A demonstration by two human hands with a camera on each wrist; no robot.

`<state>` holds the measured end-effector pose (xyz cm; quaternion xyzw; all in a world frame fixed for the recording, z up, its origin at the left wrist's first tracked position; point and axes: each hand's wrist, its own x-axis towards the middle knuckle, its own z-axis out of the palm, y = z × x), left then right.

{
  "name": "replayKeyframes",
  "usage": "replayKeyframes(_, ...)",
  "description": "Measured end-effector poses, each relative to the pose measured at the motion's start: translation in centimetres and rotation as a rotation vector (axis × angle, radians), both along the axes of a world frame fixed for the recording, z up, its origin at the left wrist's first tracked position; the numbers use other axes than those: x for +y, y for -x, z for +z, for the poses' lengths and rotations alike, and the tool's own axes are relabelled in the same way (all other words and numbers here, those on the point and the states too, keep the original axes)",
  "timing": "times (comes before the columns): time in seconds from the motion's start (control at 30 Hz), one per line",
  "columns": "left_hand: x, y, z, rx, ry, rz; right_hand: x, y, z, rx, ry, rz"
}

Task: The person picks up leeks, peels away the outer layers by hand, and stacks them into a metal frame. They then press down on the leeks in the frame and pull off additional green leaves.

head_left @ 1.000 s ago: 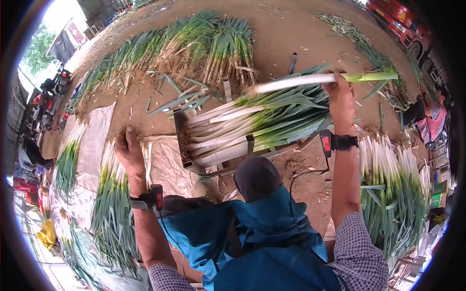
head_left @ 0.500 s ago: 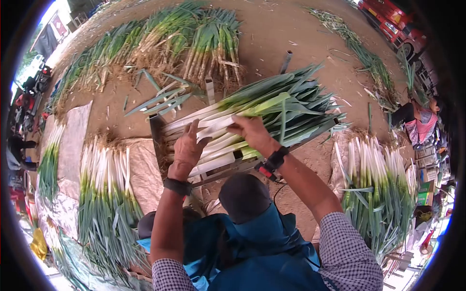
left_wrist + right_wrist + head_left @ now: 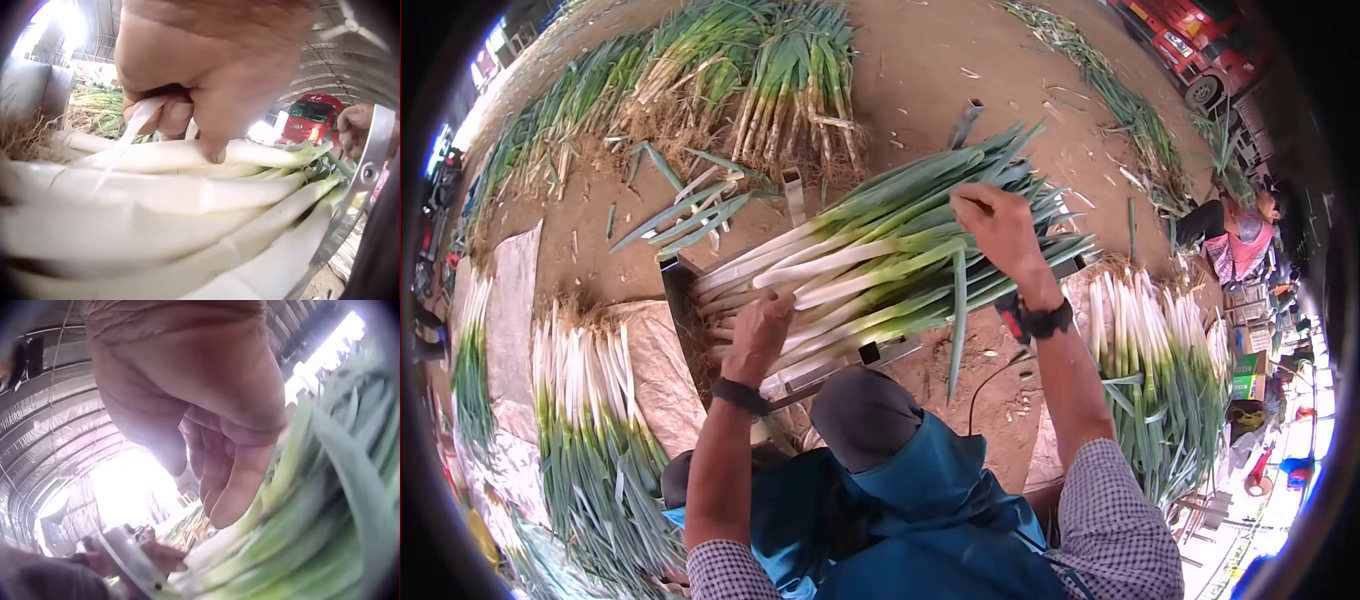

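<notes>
A bundle of leeks (image 3: 830, 285), white shanks left and green leaves right, lies in a metal rack (image 3: 683, 315). Over the white shanks, my left hand (image 3: 758, 338) pinches a thin white strip of leek skin (image 3: 139, 122) between thumb and curled fingers, as the left wrist view shows. The thumb tip is right at one shank (image 3: 156, 155). My right hand (image 3: 1000, 228) hovers above the green leaves, fingers loosely bent. In the right wrist view nothing shows between its thumb and fingers, and leaves (image 3: 294, 531) are close below.
Rooted leeks (image 3: 795, 90) lie in a pile beyond the rack. Sorted leeks lie at the left (image 3: 595, 420) and right (image 3: 1155, 380). A metal post (image 3: 966, 122) rises behind the rack. A person in pink (image 3: 1248, 238) sits far right, near a red truck (image 3: 1190, 45).
The right hand has laid its leek onto the bundle, let go and moved right over the leaves. The left hand has come in over the white shanks and now pinches a strip of skin.
</notes>
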<state>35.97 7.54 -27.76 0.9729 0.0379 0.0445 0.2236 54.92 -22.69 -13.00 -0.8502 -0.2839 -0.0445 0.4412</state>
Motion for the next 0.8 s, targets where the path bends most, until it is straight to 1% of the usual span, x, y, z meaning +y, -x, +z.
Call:
replayKeyframes(0.03,0.0,0.3,-0.5,-0.005,0.01,0.017,1.0,-1.2,-0.4,-0.093,0.064,0.081)
replayKeyframes(0.1,-0.8,0.8,-0.3,-0.011,0.026,0.063,3.8,-3.0,-3.0,-0.277,0.185,0.254)
replayKeyframes(0.13,-1.1,1.1,-0.5,-0.023,0.074,0.083,5.3,-3.3,-4.6,-0.322,0.3,0.332)
replayKeyframes(0.17,-1.6,1.3,-0.2,0.022,0.069,0.125,6.6,-3.1,-6.2,-0.327,0.462,0.374)
replayKeyframes(0.2,-1.4,1.4,-1.0,0.045,0.041,0.123,7.8,-2.9,-7.7,-0.334,0.619,0.424)
replayKeyframes(0.23,-1.6,1.6,-1.1,0.016,0.028,0.138,8.9,-2.7,-9.3,-0.35,0.773,0.475)
replayKeyframes(0.27,-1.7,1.7,-1.3,-0.024,0.035,0.151,8.8,-2.7,-11.0,-0.429,0.786,0.533)
replayKeyframes(0.3,-1.8,1.8,-1.3,-0.053,0.05,0.164,9.0,-2.8,-11.8,-0.477,0.735,0.556)
replayKeyframes(0.37,-1.9,1.7,-1.7,-0.093,0.056,0.167,8.8,-3.0,-12.3,-0.568,0.652,0.583)
replayKeyframes(0.47,-1.3,1.0,-1.0,-0.101,0.02,0.17,8.8,-3.2,-8.5,-0.383,0.818,0.524)
replayKeyframes(0.57,-0.1,-0.1,-0.1,-0.066,-0.025,0.211,7.8,-5.1,-3.9,-0.386,0.703,0.406)
replayKeyframes(0.6,0.2,-0.4,0.4,-0.079,-0.019,0.238,7.7,-5.6,-3.0,-0.441,0.585,0.418)
replayKeyframes(0.67,1.2,0.0,-1.1,-0.065,-0.026,0.246,7.6,-6.0,-1.5,-0.548,0.344,0.439)
replayKeyframes(0.73,1.8,-0.4,-1.1,-0.051,-0.012,0.269,8.5,-5.9,0.0,-0.454,0.415,0.491)
replayKeyframes(0.8,1.4,0.1,-1.5,-0.065,0.003,0.222,9.0,-5.4,-0.1,-0.364,0.465,0.54)
